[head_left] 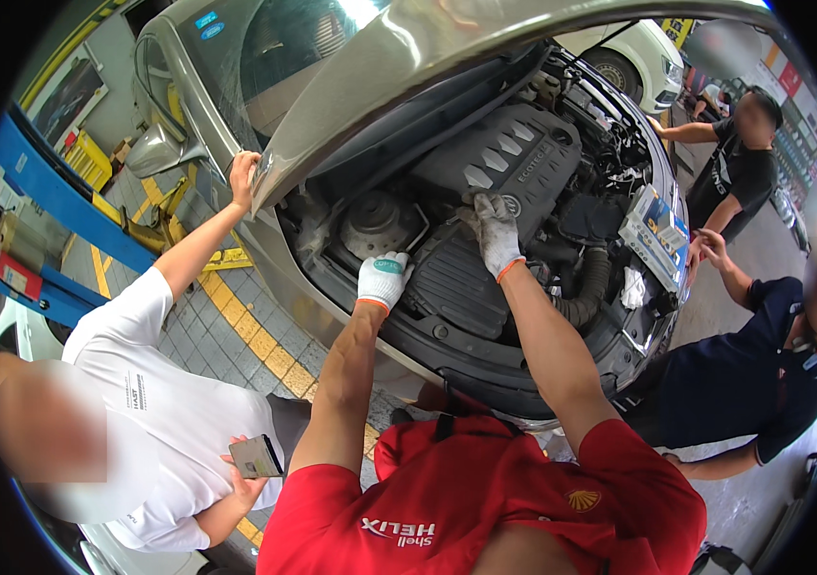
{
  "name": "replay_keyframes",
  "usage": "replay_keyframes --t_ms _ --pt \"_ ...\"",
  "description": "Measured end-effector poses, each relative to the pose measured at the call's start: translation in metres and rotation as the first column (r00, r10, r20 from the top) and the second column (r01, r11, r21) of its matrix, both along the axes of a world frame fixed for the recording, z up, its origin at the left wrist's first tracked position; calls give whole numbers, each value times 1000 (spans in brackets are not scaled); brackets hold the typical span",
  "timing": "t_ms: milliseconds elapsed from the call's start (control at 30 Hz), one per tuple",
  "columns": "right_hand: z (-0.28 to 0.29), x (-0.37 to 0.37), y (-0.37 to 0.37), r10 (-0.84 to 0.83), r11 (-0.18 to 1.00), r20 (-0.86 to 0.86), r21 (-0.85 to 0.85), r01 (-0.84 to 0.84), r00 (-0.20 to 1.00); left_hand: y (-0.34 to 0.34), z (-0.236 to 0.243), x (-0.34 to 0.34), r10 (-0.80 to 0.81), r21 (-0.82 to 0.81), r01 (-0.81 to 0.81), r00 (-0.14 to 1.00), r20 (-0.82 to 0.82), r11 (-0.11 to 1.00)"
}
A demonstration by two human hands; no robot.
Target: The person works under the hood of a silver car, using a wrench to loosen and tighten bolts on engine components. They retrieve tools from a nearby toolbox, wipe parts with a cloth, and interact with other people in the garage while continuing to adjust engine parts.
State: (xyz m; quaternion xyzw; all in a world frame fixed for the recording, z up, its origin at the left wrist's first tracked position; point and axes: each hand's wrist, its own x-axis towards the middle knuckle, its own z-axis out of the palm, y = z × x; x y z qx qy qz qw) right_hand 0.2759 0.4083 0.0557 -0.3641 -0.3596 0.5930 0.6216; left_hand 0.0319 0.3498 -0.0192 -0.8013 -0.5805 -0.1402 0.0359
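Both my hands wear white knit gloves with orange cuffs and reach into a car's open engine bay. My left hand [384, 280] is closed at the left edge of the ribbed black air filter box [458, 278], just below the round strut mount [377, 222]. What its fingers hold, if anything, is hidden. My right hand [497, 233], its fingertips smudged grey, is bent over the gap between that box and the dark plastic engine cover [514, 158]. Its fingers are curled together, and I cannot make out anything between them.
The raised hood [370, 72] arches overhead; a person in white on the left touches its edge and holds a phone [256, 457]. Two people stand at the right. A box [655, 238] and a white rag [632, 287] rest on the car's front edge, near the ribbed intake hose [588, 287].
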Motion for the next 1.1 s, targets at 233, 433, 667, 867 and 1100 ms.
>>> replay_keyframes --t_ms 233,433,667,867,1100 --pt "-35 6 35 -82 996 -23 -41 81 996 0 -3 -1 20 -4 -20 1000 11 1000" --pt "-51 -1 43 -91 995 3 -35 91 996 -2 4 0 -2 -31 3 999 33 1000" --pt "-52 -1 44 -69 995 -37 -74 67 997 -4 13 3 2 -62 2 998 65 998" --pt "-55 -22 36 -205 973 -125 -137 188 971 -4 17 6 13 -71 -10 999 45 997" --pt "-36 -18 38 -162 978 76 -121 170 984 -3 9 5 31 -37 -30 999 23 999"
